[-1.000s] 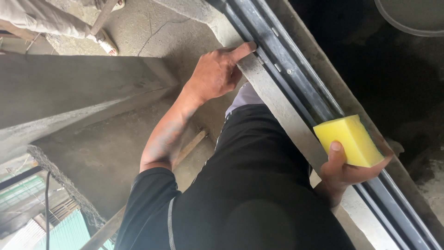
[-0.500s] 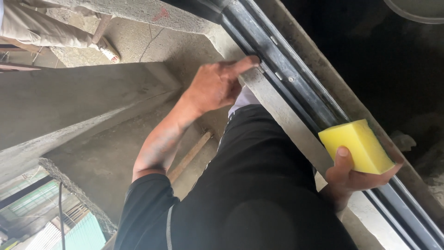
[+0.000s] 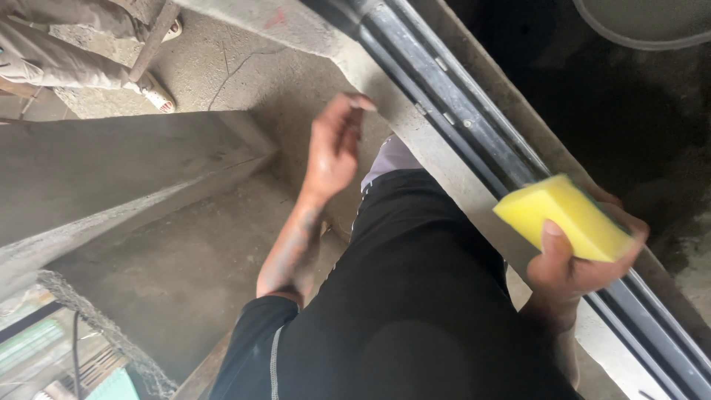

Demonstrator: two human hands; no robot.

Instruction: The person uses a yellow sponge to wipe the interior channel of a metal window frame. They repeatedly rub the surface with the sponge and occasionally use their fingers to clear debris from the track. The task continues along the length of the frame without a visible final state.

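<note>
The right hand (image 3: pixel 574 263) is clamped on a yellow sponge (image 3: pixel 563 217) over the dark metal track (image 3: pixel 474 141) at right. The left hand (image 3: pixel 333 144) hangs loosely spread, holding nothing, just left of the concrete sill (image 3: pixel 422 148). Another person's legs (image 3: pixel 67 52) stand far left.

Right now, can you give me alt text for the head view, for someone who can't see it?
The right hand grips a yellow sponge over a dark metal window track. The left hand hangs open in the air beside the concrete ledge, touching nothing. Bare concrete floor lies below.
</note>
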